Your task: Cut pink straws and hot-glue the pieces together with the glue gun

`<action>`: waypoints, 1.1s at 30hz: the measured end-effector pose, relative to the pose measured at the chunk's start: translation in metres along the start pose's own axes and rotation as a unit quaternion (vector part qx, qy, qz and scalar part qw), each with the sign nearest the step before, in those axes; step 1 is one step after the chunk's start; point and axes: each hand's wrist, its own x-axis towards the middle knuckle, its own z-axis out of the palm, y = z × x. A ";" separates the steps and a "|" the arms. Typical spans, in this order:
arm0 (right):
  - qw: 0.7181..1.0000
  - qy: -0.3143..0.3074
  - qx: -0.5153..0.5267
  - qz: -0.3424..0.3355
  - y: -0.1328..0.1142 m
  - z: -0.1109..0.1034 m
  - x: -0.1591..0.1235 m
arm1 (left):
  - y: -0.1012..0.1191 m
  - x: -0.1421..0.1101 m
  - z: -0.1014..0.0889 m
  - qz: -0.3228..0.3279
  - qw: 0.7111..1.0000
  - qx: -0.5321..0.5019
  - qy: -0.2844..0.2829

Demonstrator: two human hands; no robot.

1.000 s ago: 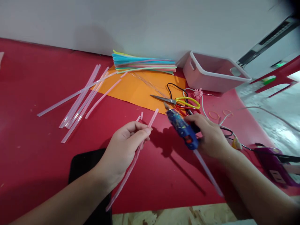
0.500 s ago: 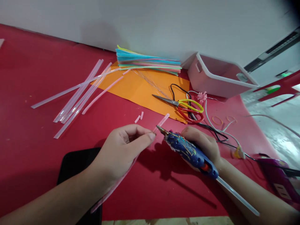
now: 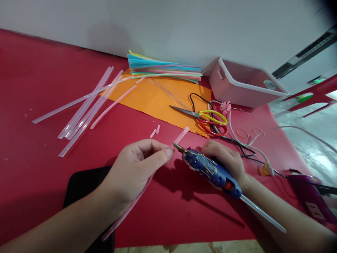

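Note:
Between thumb and fingers, my left hand pinches a pink pipe cleaner; one end sticks out past the fingertips and the rest trails down under the wrist. My right hand is wrapped around a blue glue gun, its handle mostly hidden. The metal nozzle points left and sits right by the pipe cleaner, just beyond my left fingertips; whether it touches I cannot tell. A clear glue stick juts from the gun's back. Two short pink pieces lie on the table past my left hand.
Scissors with yellow and red handles lie on orange paper. Behind are a bundle of coloured pipe cleaners and a pink bin. Glue sticks lie left, a black phone-like object under my left arm, cords right.
The nozzle has shifted slightly left, closer to the pipe cleaner by my left fingertips. Both hands keep their grips, and the whole view has moved a little.

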 end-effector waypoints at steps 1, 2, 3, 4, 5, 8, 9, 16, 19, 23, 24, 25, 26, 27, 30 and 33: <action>1.000 0.001 0.000 0.001 0.000 0.000 0.000 | 0.000 0.000 0.000 0.002 1.000 0.002 0.001; 1.000 0.002 -0.002 0.003 0.000 0.000 0.000 | -0.001 0.000 0.000 0.003 1.000 0.003 0.003; 1.000 0.003 -0.003 0.004 0.000 0.000 0.000 | -0.001 0.000 0.000 0.005 1.000 0.002 0.004; 1.000 0.004 -0.005 0.005 0.000 0.000 -0.001 | -0.001 0.000 0.000 0.007 1.000 0.001 0.005; 1.000 0.007 -0.007 0.007 0.000 0.000 -0.002 | -0.001 -0.001 0.000 0.007 1.000 0.001 0.005; 1.000 0.005 -0.006 0.014 0.001 0.001 -0.004 | -0.001 -0.001 0.000 0.014 1.000 0.007 0.005; 1.000 0.003 -0.004 0.017 0.002 0.001 -0.004 | -0.001 -0.001 0.001 0.015 1.000 0.009 0.005; 1.000 0.018 -0.001 0.008 0.003 0.001 -0.004 | 0.000 -0.001 0.001 0.015 1.000 -0.007 -0.012; 1.000 0.018 -0.004 0.009 0.002 0.001 -0.003 | 0.000 -0.002 0.001 0.012 1.000 -0.005 -0.016; 1.000 0.025 -0.011 0.012 0.001 0.001 -0.002 | 0.001 -0.003 0.001 0.007 1.000 0.000 -0.008; 1.000 0.024 -0.013 0.013 0.001 0.001 -0.003 | 0.001 -0.003 0.001 0.003 1.000 0.003 -0.004; 1.000 0.022 -0.012 0.014 0.002 0.001 -0.003 | 0.001 -0.003 0.002 0.008 1.000 0.002 -0.004; 1.000 0.021 -0.012 0.017 0.002 0.001 -0.004 | 0.001 -0.003 0.002 0.009 1.000 0.004 -0.004; 1.000 0.020 -0.012 0.019 0.003 0.001 -0.005 | 0.001 -0.003 0.002 0.007 1.000 0.002 -0.005; 0.999 0.017 -0.012 0.025 0.005 0.000 -0.007 | 0.000 -0.003 0.002 0.008 1.000 -0.004 -0.008; 0.999 0.015 -0.013 0.026 0.005 0.000 -0.008 | -0.001 -0.004 0.001 0.007 1.000 -0.003 -0.010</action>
